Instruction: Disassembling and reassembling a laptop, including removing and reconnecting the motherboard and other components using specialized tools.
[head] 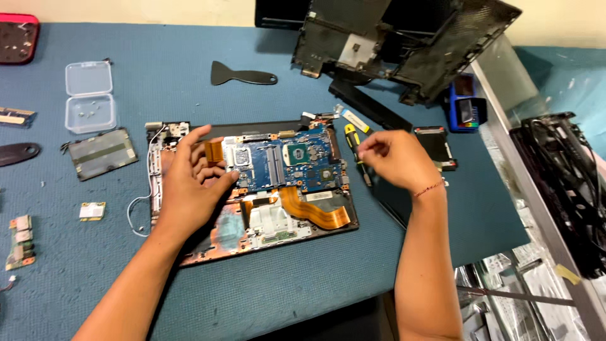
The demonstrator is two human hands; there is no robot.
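Observation:
An opened laptop base (265,233) lies on the blue mat, its blue motherboard (290,165) exposed with orange ribbon cables. My left hand (192,183) rests flat on the left part of the base, fingers spread, thumb touching the motherboard's left edge. My right hand (398,158) hovers at the base's right edge with the fingers pinched together; whether something small is between them I cannot tell. A yellow-and-black screwdriver (353,142) lies just left of that hand.
A black plastic spatula (243,76) and a stripped laptop shell (391,44) lie at the back. A clear plastic box (90,96), a flat drive (102,153), small circuit boards (20,240) and a red tray (17,38) sit at the left. The table edge runs along the right.

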